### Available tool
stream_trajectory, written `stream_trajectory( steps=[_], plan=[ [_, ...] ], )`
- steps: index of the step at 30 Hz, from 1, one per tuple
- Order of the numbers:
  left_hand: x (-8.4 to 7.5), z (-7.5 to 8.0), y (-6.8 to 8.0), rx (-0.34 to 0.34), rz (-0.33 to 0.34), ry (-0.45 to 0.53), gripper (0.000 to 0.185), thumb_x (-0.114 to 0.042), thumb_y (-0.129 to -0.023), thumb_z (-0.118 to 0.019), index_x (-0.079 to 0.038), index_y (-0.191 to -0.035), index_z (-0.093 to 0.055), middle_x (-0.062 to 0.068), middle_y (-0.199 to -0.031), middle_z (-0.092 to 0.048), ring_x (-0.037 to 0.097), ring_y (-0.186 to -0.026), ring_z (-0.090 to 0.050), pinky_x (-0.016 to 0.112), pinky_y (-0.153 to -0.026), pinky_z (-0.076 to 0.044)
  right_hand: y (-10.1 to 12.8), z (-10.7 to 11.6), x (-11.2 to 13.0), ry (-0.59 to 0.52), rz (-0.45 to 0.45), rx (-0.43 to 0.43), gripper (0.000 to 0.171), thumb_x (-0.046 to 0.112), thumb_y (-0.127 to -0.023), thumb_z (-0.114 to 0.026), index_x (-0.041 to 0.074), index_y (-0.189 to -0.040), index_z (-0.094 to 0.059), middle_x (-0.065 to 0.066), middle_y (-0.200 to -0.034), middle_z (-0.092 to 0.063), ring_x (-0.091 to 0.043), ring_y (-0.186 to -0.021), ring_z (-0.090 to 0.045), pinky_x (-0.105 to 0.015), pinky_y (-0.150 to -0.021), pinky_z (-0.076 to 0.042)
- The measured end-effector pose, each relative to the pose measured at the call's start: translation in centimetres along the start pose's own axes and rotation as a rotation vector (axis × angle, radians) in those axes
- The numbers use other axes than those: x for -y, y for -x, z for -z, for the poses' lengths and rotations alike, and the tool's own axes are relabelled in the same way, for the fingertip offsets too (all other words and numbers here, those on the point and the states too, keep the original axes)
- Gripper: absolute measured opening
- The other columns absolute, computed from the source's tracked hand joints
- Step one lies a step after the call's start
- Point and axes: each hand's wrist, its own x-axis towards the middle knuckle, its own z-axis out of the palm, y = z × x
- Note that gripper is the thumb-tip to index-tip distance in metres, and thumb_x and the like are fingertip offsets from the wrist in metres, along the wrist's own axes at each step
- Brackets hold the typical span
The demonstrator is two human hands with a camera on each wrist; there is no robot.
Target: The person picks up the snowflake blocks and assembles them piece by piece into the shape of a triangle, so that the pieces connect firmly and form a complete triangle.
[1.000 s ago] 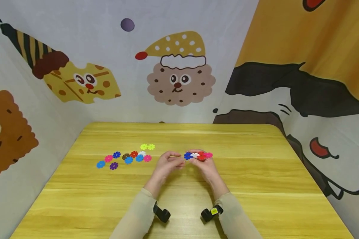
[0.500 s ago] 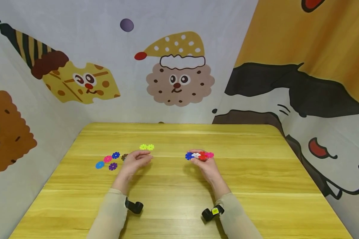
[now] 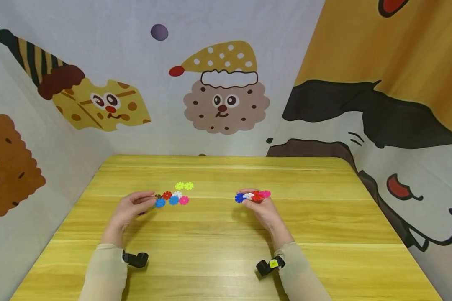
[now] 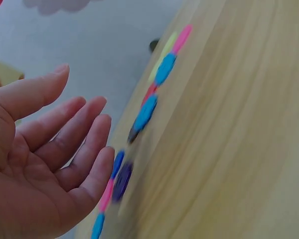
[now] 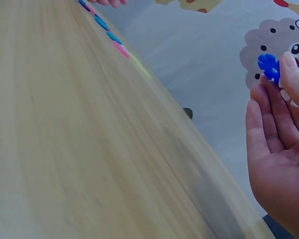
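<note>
Overhead, from the head camera, a person sat at a yellow wooden table (image 3: 226, 251) with both forearms resting forward. The right hand (image 3: 261, 209) held a short joined row of flat plastic snowflake discs (image 3: 253, 196), blue, white, red and pink, raised just above the table, its grip pinching the row from below so the free blue end stuck out to the left. The left hand (image 3: 129, 209) lay apart from it, fingers relaxed and spread, holding nothing, its fingertips just beside a scatter of loose discs (image 3: 172, 197) lying flat on the table. These were small, thin and notched round the rim like flowers.

Next, the left wrist camera showed the left hand (image 4: 40, 164) with palm up and fingers loosely extended, nothing in its grip. The loose discs (image 4: 144, 113) lay edge-on in a blurred line close to the fingertips, smooth and brightly coloured against the grained wood.

Lastly, the right wrist camera showed the right hand (image 5: 279, 149), fingers upright and curled round the row; only the blue disc (image 5: 268, 65) peeked out above a fingertip. Cartoon-printed fabric hung behind.
</note>
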Motion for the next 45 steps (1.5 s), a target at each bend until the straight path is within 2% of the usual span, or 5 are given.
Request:
stream_trajectory(
  steps=[9, 16, 28, 35, 45],
  plan=[
    [1.3, 3.8, 1.6, -0.108, -0.048, -0.055, 0.056, -0.018, -0.096, -0.068, 0.012, -0.138, -0.048, -0.011, -0.109, -0.070, -0.005, -0.094, -0.061, 0.013, -0.081, -0.050, 0.5, 1.0, 0.8, 0.018, -0.002, -0.009, 0.037, -0.017, -0.089, -0.058, 0.009, -0.110, -0.072, -0.005, -0.112, -0.071, -0.016, -0.102, -0.067, -0.026, -0.092, -0.051],
    [1.9, 5.3, 2.1, -0.191, 0.003, -0.249, 0.058, -0.026, -0.095, -0.069, 0.007, -0.139, -0.050, 0.010, -0.127, -0.064, -0.011, -0.094, -0.051, 0.009, -0.079, -0.045, 0.6, 1.6, 0.7, 0.028, -0.009, -0.017, 0.037, -0.017, -0.090, -0.057, 0.010, -0.110, -0.073, -0.009, -0.115, -0.070, -0.017, -0.103, -0.066, -0.027, -0.093, -0.051],
    [3.3, 6.2, 2.2, -0.115, 0.099, -0.310, 0.066, -0.030, -0.095, -0.069, 0.005, -0.145, -0.044, 0.028, -0.142, -0.047, 0.028, -0.119, -0.051, 0.012, -0.083, -0.043, 0.8, 1.8, 0.4, 0.031, -0.039, -0.070, 0.037, -0.016, -0.090, -0.059, 0.014, -0.106, -0.073, -0.005, -0.111, -0.071, -0.016, -0.103, -0.066, -0.026, -0.094, -0.050],
    [3.6, 6.1, 2.2, -0.058, 0.133, -0.271, 0.072, -0.031, -0.095, -0.069, 0.004, -0.149, -0.037, 0.030, -0.151, -0.033, 0.046, -0.135, -0.034, 0.053, -0.108, -0.035, 1.0, 1.9, 0.3, 0.022, -0.041, -0.052, 0.031, -0.011, -0.091, -0.062, 0.013, -0.109, -0.072, -0.006, -0.112, -0.070, -0.017, -0.105, -0.065, -0.027, -0.095, -0.050],
    [4.4, 6.0, 2.0, -0.086, 0.106, -0.291, 0.066, -0.020, -0.093, -0.072, 0.006, -0.146, -0.042, 0.032, -0.149, -0.036, 0.047, -0.134, -0.036, 0.058, -0.107, -0.033, 1.1, 1.8, 0.1, 0.029, -0.053, -0.051, 0.031, -0.011, -0.091, -0.062, 0.012, -0.108, -0.072, -0.006, -0.112, -0.070, -0.018, -0.104, -0.065, -0.027, -0.094, -0.051]
  ],
)
